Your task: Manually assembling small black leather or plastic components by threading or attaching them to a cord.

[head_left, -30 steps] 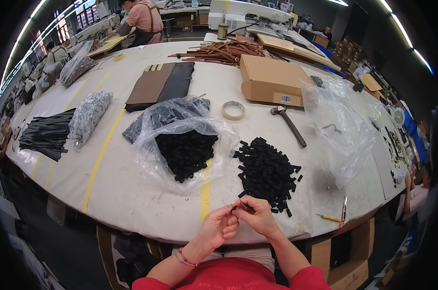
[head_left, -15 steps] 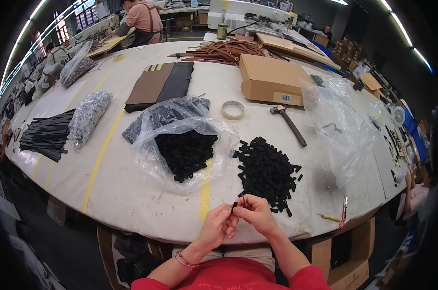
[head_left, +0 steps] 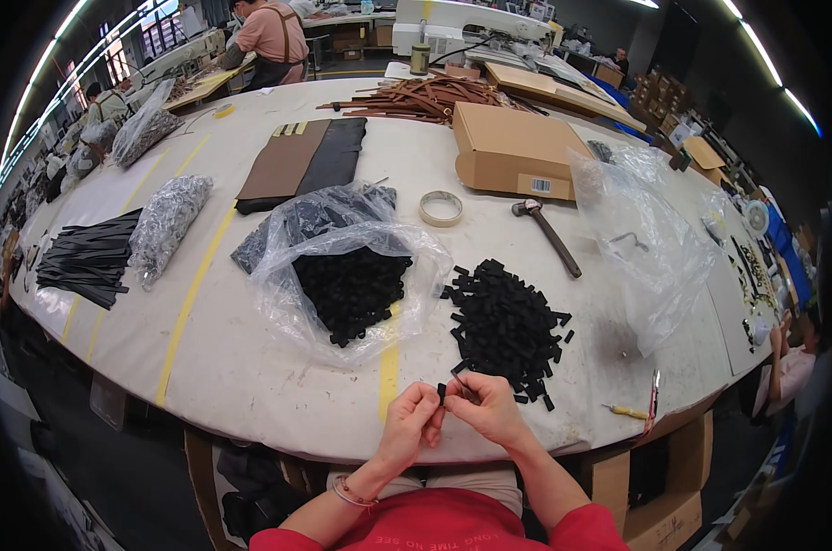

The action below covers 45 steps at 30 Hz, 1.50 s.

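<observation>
Close to the table's near edge, my left hand point(head_left: 412, 424) pinches a small black loop-like piece point(head_left: 441, 391) between thumb and forefinger. My right hand point(head_left: 489, 410) meets it from the other side, closed around a thin dark tool point(head_left: 461, 383) whose tip points up and left. The tool's exact kind is hidden by my fingers. Just beyond my right hand lies a loose heap of small black pieces point(head_left: 503, 326). More of the same kind fill an open clear plastic bag point(head_left: 278, 317) to the left.
A hammer point(head_left: 552, 241), tape roll point(head_left: 441, 208) and cardboard box point(head_left: 517, 151) lie farther back. Empty plastic point(head_left: 650, 248) spreads at right, near a yellow-handled awl point(head_left: 625, 412). Black strips point(head_left: 90, 257), a filled bag point(head_left: 170, 225) and brown straps point(head_left: 425, 96) also lie on the table point(head_left: 223, 367).
The black piece and my left fingertips have shifted slightly left and now show more of the piece. My right fingers have turned a little; the tool stays in them.
</observation>
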Each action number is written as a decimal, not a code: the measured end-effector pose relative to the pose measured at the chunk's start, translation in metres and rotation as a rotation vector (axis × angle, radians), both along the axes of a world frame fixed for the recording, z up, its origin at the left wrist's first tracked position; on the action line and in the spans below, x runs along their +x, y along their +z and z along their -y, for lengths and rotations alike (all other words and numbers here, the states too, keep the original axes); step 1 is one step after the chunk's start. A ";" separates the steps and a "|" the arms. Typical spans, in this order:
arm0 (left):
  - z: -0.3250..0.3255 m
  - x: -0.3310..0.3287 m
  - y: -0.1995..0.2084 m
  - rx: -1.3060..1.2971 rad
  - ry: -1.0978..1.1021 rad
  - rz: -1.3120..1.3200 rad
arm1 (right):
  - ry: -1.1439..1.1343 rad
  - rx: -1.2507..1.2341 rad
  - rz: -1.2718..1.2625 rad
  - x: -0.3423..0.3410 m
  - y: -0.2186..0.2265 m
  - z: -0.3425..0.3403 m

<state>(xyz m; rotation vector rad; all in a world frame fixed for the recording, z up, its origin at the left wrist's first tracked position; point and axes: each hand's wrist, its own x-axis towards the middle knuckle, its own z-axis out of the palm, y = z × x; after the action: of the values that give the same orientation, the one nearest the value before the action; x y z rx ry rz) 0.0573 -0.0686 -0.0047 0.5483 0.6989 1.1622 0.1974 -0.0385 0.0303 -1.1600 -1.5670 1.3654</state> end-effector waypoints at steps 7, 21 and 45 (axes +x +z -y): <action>-0.004 0.005 0.004 0.569 0.384 -0.967 | -0.154 0.177 0.136 -0.007 -0.007 0.002; -0.007 -0.006 0.016 0.043 0.079 -0.106 | -0.069 0.817 0.376 -0.010 -0.007 0.007; -0.002 0.004 0.031 0.207 -0.031 -0.177 | 0.016 0.133 -0.346 -0.001 -0.006 -0.003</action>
<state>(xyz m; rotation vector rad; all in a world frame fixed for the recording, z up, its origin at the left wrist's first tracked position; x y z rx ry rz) 0.0616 -0.0661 0.0266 0.8413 0.7221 1.1729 0.1964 -0.0359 0.0238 -0.7848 -1.3944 1.3660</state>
